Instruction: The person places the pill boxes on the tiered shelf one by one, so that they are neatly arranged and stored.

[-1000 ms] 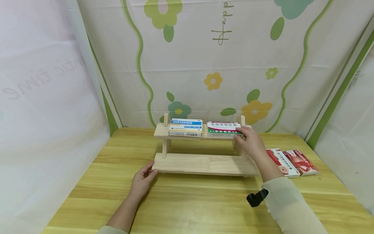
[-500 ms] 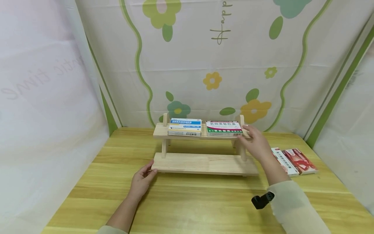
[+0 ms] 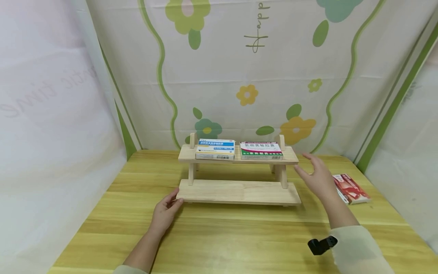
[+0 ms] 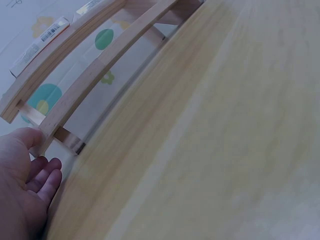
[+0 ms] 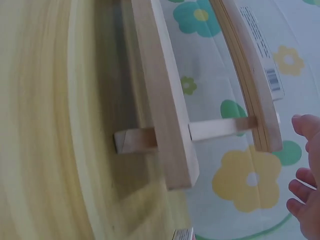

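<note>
A two-tier wooden display rack (image 3: 239,192) stands on the table. On its upper tier lie a blue-and-white medicine box (image 3: 215,149) at the left and a white, green and magenta medicine box (image 3: 261,150) at the right. My left hand (image 3: 164,214) holds the left end of the lower tier, the thumb at its front corner in the left wrist view. Off the right end of the upper tier is my right hand (image 3: 317,178), its fingers apart and nothing in them. The right wrist view shows a gap between that hand's fingertips and the rack.
Right of the rack, a red medicine box (image 3: 352,189) lies on the wood-grain table (image 3: 239,239). A white-and-red medicine box (image 3: 342,196) beside it is mostly hidden behind my right forearm. A flower-printed cloth (image 3: 219,76) hangs behind, with more cloth on both sides.
My right hand has let go of the green-and-white medicine box and moved right, away from the upper tier. That box stays on the tier. The left hand keeps its place.
</note>
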`<state>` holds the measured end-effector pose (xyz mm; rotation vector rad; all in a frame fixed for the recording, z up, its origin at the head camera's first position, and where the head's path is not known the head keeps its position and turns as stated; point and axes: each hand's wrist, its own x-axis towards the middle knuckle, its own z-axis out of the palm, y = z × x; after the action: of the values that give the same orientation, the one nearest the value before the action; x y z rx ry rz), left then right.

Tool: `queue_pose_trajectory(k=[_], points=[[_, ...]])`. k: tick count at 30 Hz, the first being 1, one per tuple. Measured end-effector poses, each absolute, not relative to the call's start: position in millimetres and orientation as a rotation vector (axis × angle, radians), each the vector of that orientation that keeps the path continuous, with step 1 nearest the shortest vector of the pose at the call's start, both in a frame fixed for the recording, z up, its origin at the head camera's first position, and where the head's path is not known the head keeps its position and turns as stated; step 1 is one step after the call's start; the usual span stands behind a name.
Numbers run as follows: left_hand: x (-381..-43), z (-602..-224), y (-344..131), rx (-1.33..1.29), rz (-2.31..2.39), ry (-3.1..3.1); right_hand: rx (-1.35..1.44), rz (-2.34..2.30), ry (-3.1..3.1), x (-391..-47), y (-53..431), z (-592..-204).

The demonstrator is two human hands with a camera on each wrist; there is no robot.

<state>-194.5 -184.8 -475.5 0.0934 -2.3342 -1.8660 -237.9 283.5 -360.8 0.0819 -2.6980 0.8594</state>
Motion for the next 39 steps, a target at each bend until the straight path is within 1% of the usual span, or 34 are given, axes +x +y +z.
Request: queue_pose_trajectory(k=[23,32,39], points=[[-194,-476,-185,0.100,-1.843,-2.343,-0.131,0.844,-2.663,-211,359,-419],[-193,-473,-184,0.097,-1.869,-2.343,-0.181,0.860,-2.700,-202,377,-441],[-192,-472,-185,0.107,-1.865,-2.359,-0.214,0.827,-2.720,-202,386,-453]])
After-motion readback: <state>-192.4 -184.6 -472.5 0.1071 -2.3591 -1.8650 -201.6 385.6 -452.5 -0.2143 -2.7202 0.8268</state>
